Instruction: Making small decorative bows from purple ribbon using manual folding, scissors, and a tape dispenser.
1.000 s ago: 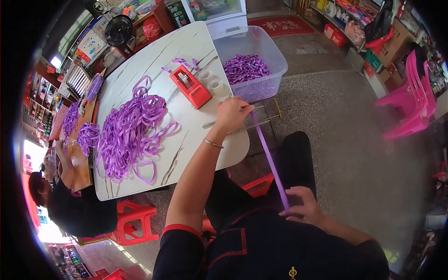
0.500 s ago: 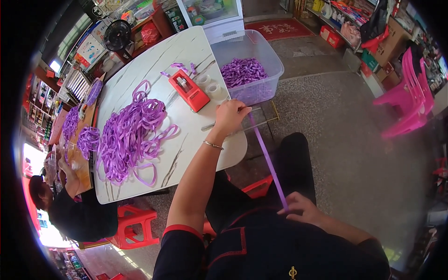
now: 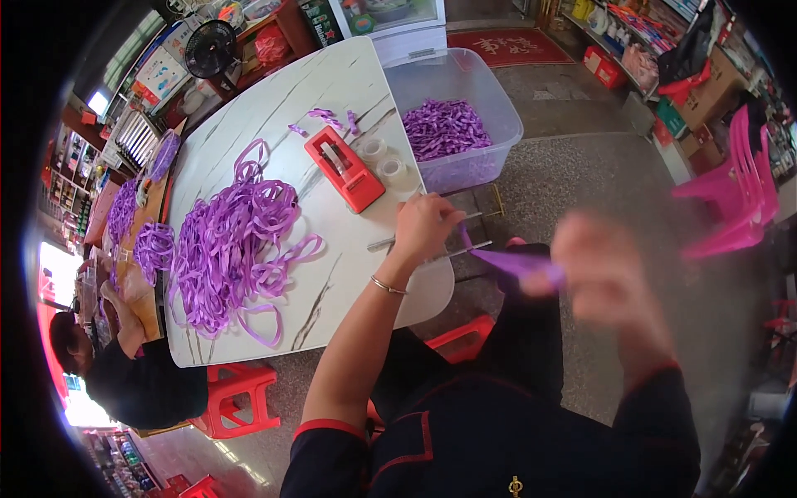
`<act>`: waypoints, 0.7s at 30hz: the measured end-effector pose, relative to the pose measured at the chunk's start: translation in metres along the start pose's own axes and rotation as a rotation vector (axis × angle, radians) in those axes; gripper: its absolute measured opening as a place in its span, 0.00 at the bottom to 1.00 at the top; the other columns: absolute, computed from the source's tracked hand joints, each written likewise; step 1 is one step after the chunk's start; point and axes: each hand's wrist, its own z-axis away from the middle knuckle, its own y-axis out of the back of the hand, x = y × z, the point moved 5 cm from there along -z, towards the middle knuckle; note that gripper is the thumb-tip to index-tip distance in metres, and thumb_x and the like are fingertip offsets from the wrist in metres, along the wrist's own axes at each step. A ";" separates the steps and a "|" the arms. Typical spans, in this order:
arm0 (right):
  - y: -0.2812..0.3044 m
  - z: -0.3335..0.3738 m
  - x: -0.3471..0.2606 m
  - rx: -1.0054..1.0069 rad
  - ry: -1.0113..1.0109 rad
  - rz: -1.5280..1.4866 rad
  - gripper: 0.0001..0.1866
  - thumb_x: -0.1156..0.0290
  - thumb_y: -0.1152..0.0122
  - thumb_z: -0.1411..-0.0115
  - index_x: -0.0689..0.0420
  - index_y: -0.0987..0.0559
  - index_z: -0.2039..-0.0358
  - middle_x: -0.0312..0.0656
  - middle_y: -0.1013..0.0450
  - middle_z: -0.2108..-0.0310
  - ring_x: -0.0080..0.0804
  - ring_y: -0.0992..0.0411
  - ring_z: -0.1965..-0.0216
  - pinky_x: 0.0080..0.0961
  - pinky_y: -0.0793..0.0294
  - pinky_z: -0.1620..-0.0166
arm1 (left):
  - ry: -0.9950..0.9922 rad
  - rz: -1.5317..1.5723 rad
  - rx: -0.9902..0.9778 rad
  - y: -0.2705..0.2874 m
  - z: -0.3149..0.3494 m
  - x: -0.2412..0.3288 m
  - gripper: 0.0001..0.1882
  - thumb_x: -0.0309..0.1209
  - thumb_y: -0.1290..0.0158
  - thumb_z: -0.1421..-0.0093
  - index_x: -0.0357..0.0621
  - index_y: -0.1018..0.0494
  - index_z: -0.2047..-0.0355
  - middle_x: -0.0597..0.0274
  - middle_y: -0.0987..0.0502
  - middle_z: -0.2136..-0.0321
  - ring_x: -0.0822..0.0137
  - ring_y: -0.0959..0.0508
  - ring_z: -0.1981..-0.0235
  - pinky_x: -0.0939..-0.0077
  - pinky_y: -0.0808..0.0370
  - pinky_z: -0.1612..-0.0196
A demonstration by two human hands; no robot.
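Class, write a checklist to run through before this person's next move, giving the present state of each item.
1. Left hand at the metal rods: ok.
2. Ribbon running between both hands: ok.
3. Right hand gripping it firmly: cannot tell, the hand is blurred.
4. Red dispenser on the table, near the left hand: ok.
5. Tub beside the table, with room above its purple pieces: ok.
6. Ribbon pile sorted: not ok, its loops lie jumbled.

This looks like a small shop, with a stocked shelf (image 3: 604,43) and a glass-door refrigerator (image 3: 404,30). Purple ribbon (image 3: 237,249) heaped near a tape dispenser (image 3: 353,181) on a marble-patterned table (image 3: 340,266) makes it part workshop.
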 end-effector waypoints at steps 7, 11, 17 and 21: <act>-0.004 -0.119 0.178 0.087 -0.365 -0.263 0.18 0.62 0.56 0.37 0.64 0.21 0.65 0.27 0.43 0.82 0.15 0.44 0.78 0.14 0.44 0.72 | -0.044 0.050 0.028 0.004 0.002 0.000 0.06 0.31 0.44 0.53 0.43 0.27 0.78 0.63 0.28 0.78 0.59 0.28 0.70 0.63 0.36 0.66; -0.050 -0.115 0.273 0.064 -0.596 -0.489 0.20 0.58 0.55 0.37 0.61 0.21 0.64 0.25 0.42 0.82 0.13 0.46 0.79 0.13 0.45 0.75 | -0.008 0.181 0.143 0.007 0.002 -0.007 0.06 0.28 0.46 0.51 0.38 0.29 0.77 0.58 0.30 0.80 0.60 0.29 0.75 0.67 0.35 0.71; -0.118 -0.037 0.381 0.050 -0.700 -0.342 0.18 0.57 0.53 0.39 0.58 0.22 0.65 0.30 0.32 0.77 0.19 0.37 0.76 0.17 0.39 0.74 | 0.003 0.278 0.178 0.007 -0.003 -0.009 0.06 0.27 0.46 0.49 0.36 0.29 0.77 0.56 0.31 0.81 0.61 0.30 0.80 0.69 0.34 0.76; -0.165 0.049 0.371 0.063 -0.806 -0.283 0.15 0.61 0.51 0.40 0.60 0.23 0.67 0.35 0.28 0.76 0.23 0.31 0.73 0.22 0.30 0.69 | -0.046 0.230 0.112 0.009 0.000 -0.009 0.06 0.30 0.43 0.51 0.40 0.25 0.77 0.60 0.30 0.80 0.62 0.30 0.78 0.69 0.34 0.74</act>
